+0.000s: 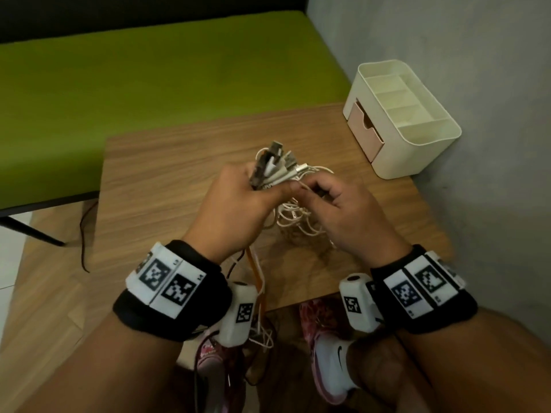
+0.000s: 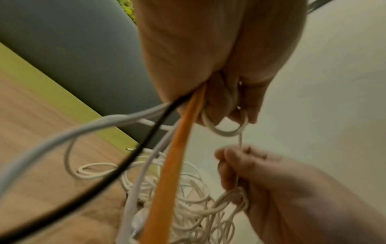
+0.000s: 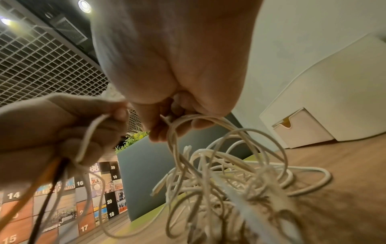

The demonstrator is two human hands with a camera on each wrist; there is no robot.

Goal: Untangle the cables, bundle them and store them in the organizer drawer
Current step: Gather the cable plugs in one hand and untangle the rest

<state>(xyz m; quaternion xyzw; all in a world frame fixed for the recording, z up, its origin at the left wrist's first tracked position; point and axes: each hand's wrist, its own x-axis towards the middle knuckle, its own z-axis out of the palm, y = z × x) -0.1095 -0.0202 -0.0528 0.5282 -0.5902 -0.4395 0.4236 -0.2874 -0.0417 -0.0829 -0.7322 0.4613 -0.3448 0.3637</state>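
While the left hand (image 1: 238, 201) clamps the plug ends, the right hand (image 1: 343, 210) pinches one limp, light white cable (image 3: 208, 165), best gripped near its plug.

Green bench (image 1: 149, 79) — grey wall (image 1: 477, 40) — pink shoes (image 1: 325, 347)

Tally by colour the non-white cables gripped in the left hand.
Orange cable: 1
Black cable: 1
Total: 2, both running out from under the left hand.
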